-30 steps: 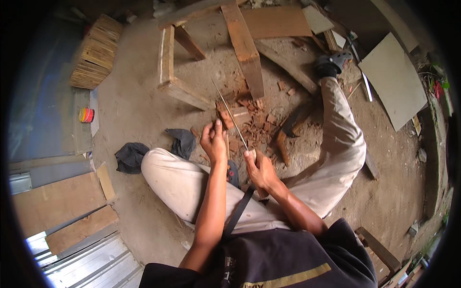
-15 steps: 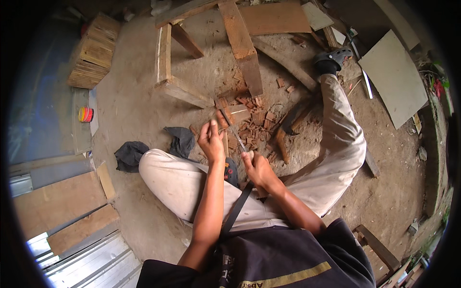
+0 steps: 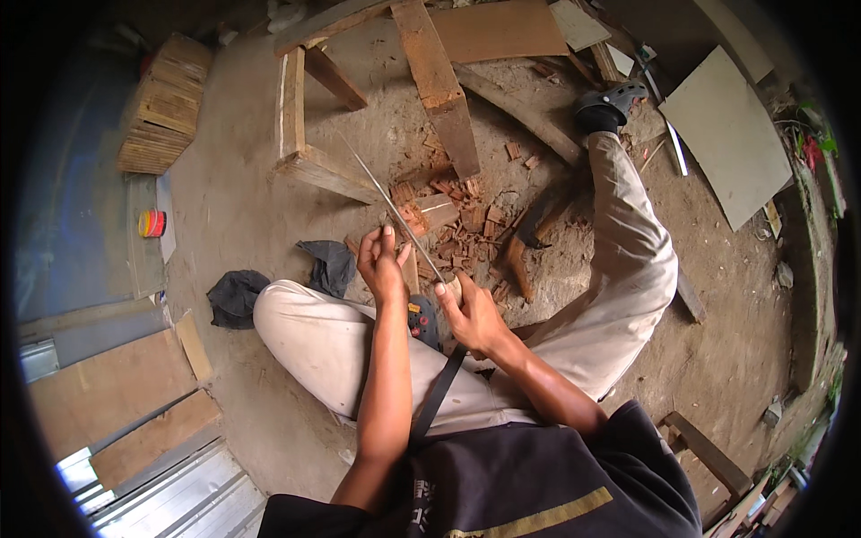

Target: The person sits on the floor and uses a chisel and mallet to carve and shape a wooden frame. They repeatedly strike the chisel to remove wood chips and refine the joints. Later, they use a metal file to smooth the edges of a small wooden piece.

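A pale handle [image 3: 451, 289] sits in my closed right hand [image 3: 475, 316]. From it a long, thin metal blade [image 3: 395, 208], seen nearly edge-on, runs up and to the left; its exact kind is unclear. My left hand [image 3: 383, 266] is just left of the blade, palm turned up, fingers loosely bent and apart, with nothing visible in them. Beyond the blade lies a wooden block [image 3: 437, 212] with a rough, reddish cut end. Reddish wood chips [image 3: 471, 224] are scattered around it on the dirt floor.
A wooden frame [image 3: 336, 170] and a broad plank [image 3: 437, 85] stand ahead. A dark-headed tool with a curved wooden handle [image 3: 515, 264] lies right of the chips. Black cloth or plastic [image 3: 327, 266] is at left, near my bent knee. A pale board [image 3: 728, 134] leans far right.
The blade has swung up in my right hand, and its tip now reaches farther up and left. My left hand stays close beside it. The whole view has shifted slightly.
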Demonstrator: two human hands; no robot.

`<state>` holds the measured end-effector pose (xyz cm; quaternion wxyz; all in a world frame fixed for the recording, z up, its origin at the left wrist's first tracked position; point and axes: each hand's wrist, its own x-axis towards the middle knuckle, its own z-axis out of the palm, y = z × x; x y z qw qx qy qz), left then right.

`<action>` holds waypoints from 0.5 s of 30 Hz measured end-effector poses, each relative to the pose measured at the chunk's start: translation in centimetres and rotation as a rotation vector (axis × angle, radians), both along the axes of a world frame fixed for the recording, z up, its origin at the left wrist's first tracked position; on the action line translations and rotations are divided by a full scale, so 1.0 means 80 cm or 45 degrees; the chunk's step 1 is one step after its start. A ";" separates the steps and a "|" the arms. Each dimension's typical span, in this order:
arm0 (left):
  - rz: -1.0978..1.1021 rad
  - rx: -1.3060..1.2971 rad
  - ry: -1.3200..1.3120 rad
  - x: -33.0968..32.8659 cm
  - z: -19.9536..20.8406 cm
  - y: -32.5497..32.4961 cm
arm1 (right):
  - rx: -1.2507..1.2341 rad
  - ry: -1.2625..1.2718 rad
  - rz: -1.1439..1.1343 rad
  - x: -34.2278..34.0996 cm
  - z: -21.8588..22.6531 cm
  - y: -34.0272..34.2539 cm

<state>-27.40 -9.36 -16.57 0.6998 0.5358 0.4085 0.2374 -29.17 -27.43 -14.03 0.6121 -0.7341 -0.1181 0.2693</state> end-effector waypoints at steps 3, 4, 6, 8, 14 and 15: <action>0.027 -0.047 -0.002 0.002 0.003 -0.006 | -0.156 0.032 0.002 0.003 0.000 0.009; 0.040 -0.055 -0.013 0.005 0.005 -0.009 | -0.293 0.095 0.009 0.008 0.002 0.010; 0.037 -0.098 0.006 0.008 0.013 -0.006 | -0.268 0.090 0.036 0.019 0.009 0.007; 0.086 -0.014 0.022 0.011 0.008 -0.002 | -0.270 0.148 0.057 0.012 0.014 0.004; 0.038 -0.062 0.014 0.007 -0.005 0.002 | -0.244 0.033 0.087 -0.002 -0.022 -0.001; 0.024 -0.053 -0.021 0.018 -0.003 0.004 | -0.407 0.054 0.127 0.009 -0.038 0.002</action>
